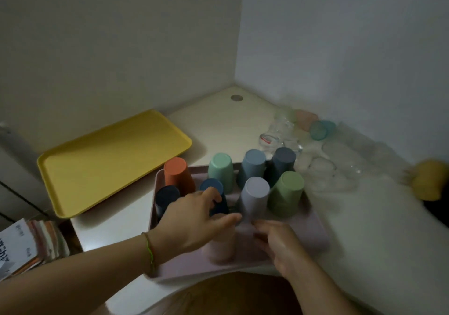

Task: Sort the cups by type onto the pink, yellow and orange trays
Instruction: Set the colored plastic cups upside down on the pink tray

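Note:
A pink tray (313, 237) near the table's front carries several upturned plastic cups: orange (176, 171), mint (221, 169), blue-grey (252, 166), dark grey (281, 161), green (288, 193), lavender (255, 195), navy (166, 195), blue (212, 186) and pale pink (220, 250). My left hand (194, 220) reaches over the pale pink cup, its fingers stretched onto the blue cup and its thumb pointing right. My right hand (279, 241) rests on the tray beside the lavender cup's base, fingers loosely curled and holding nothing. The yellow tray (109, 159) lies bare at the back left.
Clear cups (328, 169) and tinted translucent cups (320, 130) lie heaped along the right wall. A yellow object (427, 181) sits at the right edge. Stacked books (24, 246) are low on the left. Walls close the corner behind.

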